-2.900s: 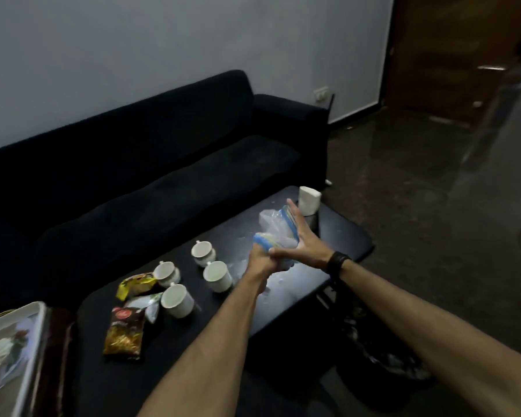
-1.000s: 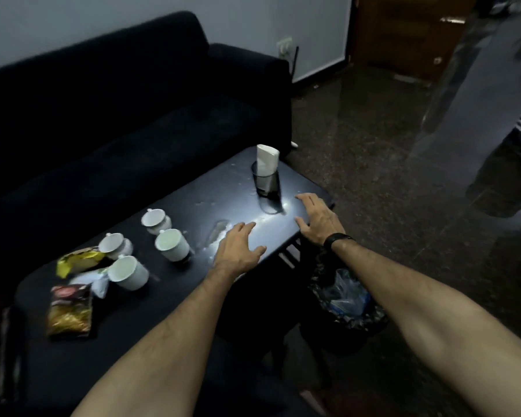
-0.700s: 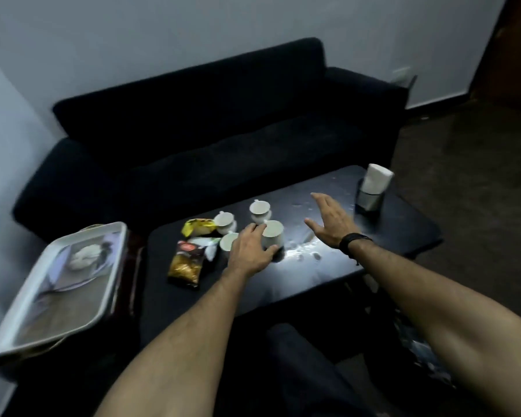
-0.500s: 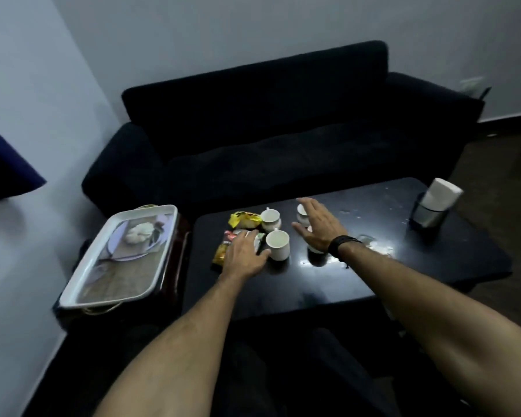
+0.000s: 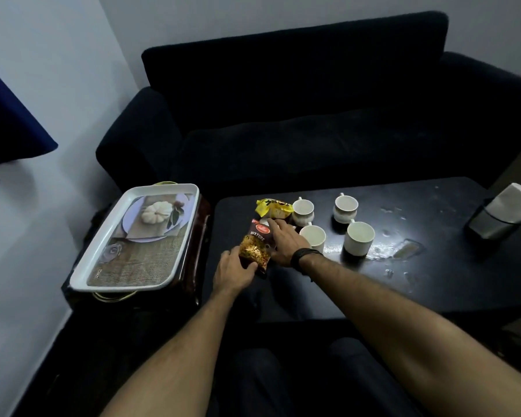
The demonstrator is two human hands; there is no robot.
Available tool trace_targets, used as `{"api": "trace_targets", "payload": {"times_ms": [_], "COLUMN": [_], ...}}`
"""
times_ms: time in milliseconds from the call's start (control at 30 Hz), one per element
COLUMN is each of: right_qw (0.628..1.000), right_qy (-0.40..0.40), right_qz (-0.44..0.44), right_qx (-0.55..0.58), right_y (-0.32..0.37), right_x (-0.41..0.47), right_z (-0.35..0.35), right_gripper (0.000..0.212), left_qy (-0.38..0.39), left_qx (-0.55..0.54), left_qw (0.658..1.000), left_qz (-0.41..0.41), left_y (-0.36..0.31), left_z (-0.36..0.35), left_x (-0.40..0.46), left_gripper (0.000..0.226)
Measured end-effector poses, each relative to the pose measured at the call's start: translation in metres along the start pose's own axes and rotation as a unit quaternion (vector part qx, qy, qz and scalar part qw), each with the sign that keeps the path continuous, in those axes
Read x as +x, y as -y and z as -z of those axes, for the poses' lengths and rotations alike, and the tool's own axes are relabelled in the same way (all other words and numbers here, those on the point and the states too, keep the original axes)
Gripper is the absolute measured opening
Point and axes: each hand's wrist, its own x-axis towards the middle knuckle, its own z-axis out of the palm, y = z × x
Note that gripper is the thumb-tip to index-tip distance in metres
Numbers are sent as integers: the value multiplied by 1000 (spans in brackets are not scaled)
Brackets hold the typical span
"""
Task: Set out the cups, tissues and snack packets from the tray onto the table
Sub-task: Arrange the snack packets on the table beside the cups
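A dark red snack packet [image 5: 254, 245] lies at the left end of the black table [image 5: 439, 284]. My left hand [image 5: 233, 269] grips its near end. My right hand [image 5: 284, 239] lies against the packet's right side, fingers apart and reaching towards a pale packet [image 5: 264, 221] and a yellow packet [image 5: 273, 206] behind it. Several white cups [image 5: 359, 238] stand just right of the packets. White tissues [image 5: 515, 203] stick up from a metal holder [image 5: 491, 225] at the table's right end. The white tray [image 5: 136, 236] sits on a low stand to the left, with nothing on it.
A black sofa [image 5: 313, 115] runs along the far side of the table. Wet patches [image 5: 403, 249] shine on the tabletop between the cups and the tissue holder. A blue cloth [image 5: 6, 121] hangs at the far left wall.
My left hand has closed on the dark red packet. My right hand has come off the cups and over to the packets. The view has swung left and down.
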Motion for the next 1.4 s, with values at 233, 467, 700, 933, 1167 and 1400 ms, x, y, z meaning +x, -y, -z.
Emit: {"api": "trace_targets", "payload": {"times_ms": [233,467,700,933,1167,1400], "right_qw": [999,974,996,989,993,836], "right_qy": [14,181,-77,37,-56,9], "right_qz": [7,51,3,-89,-99,-240], "right_qx": [52,122,-35,-114,2,493], "right_y": [2,-2,-12,-11,-3,3], "right_x": [-1,-15,8,31,44,40], "right_z": [-23,-17,-13,-39,-44,-38], "right_gripper": [46,25,40,85,65,36], "left_qy": [10,-7,-5,-38,-10,-19], "left_qx": [-78,-7,-13,33,-75,-79], "left_qw": [994,989,995,998,996,996], "left_qz": [80,150,99,30,50,47], "left_y": [6,-2,11,33,38,35], "left_z": [-17,-22,-46,-38,-38,-43], "left_x": [19,22,16,40,35,33], "left_gripper": [55,77,89,94,68,64]}}
